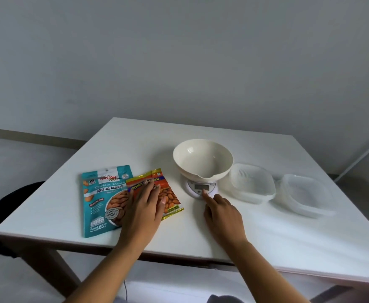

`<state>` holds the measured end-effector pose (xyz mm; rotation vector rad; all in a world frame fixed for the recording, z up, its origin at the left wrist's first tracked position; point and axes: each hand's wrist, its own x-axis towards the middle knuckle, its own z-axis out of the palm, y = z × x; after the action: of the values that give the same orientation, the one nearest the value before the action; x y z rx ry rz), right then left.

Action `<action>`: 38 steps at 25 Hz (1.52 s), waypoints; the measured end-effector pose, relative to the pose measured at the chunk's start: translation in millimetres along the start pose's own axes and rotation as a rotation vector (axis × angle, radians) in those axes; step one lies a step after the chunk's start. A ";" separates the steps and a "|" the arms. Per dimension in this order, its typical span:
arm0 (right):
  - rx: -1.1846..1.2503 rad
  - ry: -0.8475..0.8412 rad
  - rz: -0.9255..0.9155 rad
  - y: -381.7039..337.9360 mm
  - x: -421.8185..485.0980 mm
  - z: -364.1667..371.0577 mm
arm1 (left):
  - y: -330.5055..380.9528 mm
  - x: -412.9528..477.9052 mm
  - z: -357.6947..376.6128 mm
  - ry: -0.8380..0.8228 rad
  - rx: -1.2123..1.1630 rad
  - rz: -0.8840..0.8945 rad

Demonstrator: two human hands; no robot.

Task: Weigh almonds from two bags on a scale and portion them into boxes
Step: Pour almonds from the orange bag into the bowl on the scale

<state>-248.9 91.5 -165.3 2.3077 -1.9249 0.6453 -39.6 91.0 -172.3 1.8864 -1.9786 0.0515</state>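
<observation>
The right hand (223, 217), forefinger out and holding nothing, presses the scale (200, 188) just ahead of it; a light tap should do, without nudging the bowl (202, 159) above. The left hand (144, 206) lies flat and open on the orange bag (168, 196), the teal bag (101, 200) just left of it, boxes (252, 185) right of the right hand.

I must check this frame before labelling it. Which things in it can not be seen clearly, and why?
All in the head view:
- Scale display: too small and blurred; no reading shows.
- Orange bag: the left hand lies flat on it and hides most of its front.
- Teal bag: its right edge is under the orange bag and hand.
- Right hand: fingertip at the scale's front; which button it touches is unclear.
- Boxes: clear plastic; count uncertain.
</observation>
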 end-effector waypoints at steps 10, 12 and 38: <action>-0.035 0.034 0.016 -3.3 -3.9 0.0 | 0.1 -2.4 0.7 -0.034 0.004 0.039; -0.027 0.051 0.114 -4.2 -5.7 -0.1 | -1.0 -3.1 1.2 -0.027 0.002 0.032; 0.593 0.050 0.094 -56.5 10.9 14.8 | -4.2 -2.9 10.0 0.106 -0.117 0.045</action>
<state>-189.6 88.9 -163.0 2.4678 -2.0334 1.4376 -38.2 90.4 -183.4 1.7300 -1.9104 0.0466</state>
